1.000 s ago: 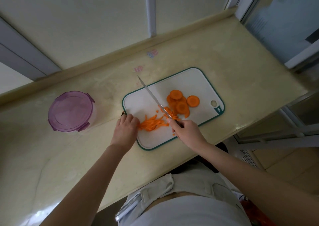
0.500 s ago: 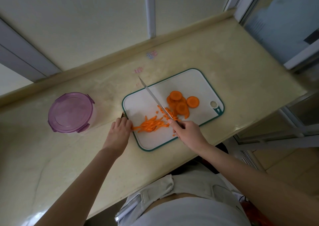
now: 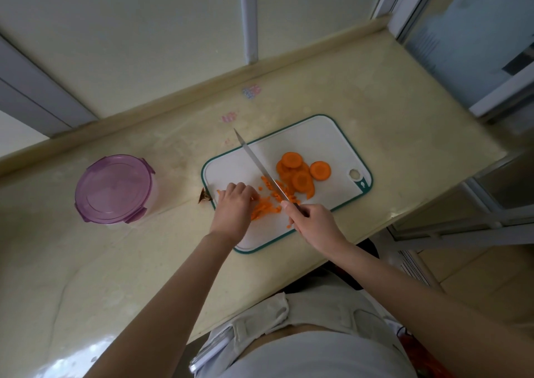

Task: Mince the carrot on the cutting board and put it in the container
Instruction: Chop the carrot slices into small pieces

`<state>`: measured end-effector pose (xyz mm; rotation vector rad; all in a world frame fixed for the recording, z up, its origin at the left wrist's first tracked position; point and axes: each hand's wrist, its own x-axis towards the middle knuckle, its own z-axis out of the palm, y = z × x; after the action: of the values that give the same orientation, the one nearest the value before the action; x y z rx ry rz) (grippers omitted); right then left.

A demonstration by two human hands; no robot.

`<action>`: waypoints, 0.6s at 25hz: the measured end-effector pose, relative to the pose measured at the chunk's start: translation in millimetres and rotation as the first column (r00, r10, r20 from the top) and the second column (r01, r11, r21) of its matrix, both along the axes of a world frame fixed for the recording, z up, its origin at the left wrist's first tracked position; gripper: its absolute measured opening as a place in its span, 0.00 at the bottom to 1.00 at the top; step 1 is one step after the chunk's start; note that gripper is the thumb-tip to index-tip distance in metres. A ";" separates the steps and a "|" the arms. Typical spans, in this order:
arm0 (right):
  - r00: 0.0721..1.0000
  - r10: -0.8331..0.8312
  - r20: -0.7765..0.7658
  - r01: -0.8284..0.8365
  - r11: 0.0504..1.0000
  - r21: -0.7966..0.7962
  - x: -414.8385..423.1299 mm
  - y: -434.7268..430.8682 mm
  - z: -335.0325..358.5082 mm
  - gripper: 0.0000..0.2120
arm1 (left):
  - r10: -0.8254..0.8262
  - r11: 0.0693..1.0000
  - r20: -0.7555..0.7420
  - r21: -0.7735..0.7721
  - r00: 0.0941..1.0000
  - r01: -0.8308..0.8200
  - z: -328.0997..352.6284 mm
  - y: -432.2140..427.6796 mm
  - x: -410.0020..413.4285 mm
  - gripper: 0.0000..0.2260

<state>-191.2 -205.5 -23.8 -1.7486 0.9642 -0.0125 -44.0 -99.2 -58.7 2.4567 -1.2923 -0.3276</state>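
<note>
A white cutting board (image 3: 323,135) with a green rim lies on the counter. Round carrot slices (image 3: 300,172) are stacked on its right half. Thin carrot strips and small bits (image 3: 264,208) lie in its near-left part. My right hand (image 3: 313,221) grips the handle of a long knife (image 3: 260,167), whose blade slants up-left across the board beside the slices. My left hand (image 3: 234,205) rests with curled fingers on the left end of the carrot strips, covering part of them. The container (image 3: 114,188), with a closed purple lid, stands left of the board.
A small brown carrot end (image 3: 204,196) lies on the beige counter (image 3: 375,112) at the board's left edge. A wall and window frame run behind the counter. The counter's front edge is close to my body, and its right end drops off by a glass door.
My left hand pulled left off the board, then came back onto the carrot strips. The knife and my right hand stayed nearly in place. More small bits lie by the blade.
</note>
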 end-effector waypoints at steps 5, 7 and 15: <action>1.000 -0.005 -0.001 0.006 0.999 0.038 -1.5 1.6 -1.3 0.23 | 0.183 0.980 0.043 -0.088 0.982 -0.179 0.0 12.8 -9.1 0.13; 1.000 -0.009 -0.005 0.009 0.999 0.044 0.2 2.2 -1.9 0.22 | 0.245 0.967 0.092 0.048 0.965 -0.250 -0.6 24.6 -3.9 0.19; 1.000 0.015 0.005 -0.015 0.999 0.029 7.7 6.0 -0.3 0.22 | 0.307 0.949 -0.169 -0.013 0.936 -0.314 -12.4 15.1 10.5 0.12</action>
<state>-183.5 -199.5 -24.1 -1.7280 0.9431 0.0066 -33.5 -84.1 -71.1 2.4889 -0.8183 -0.4076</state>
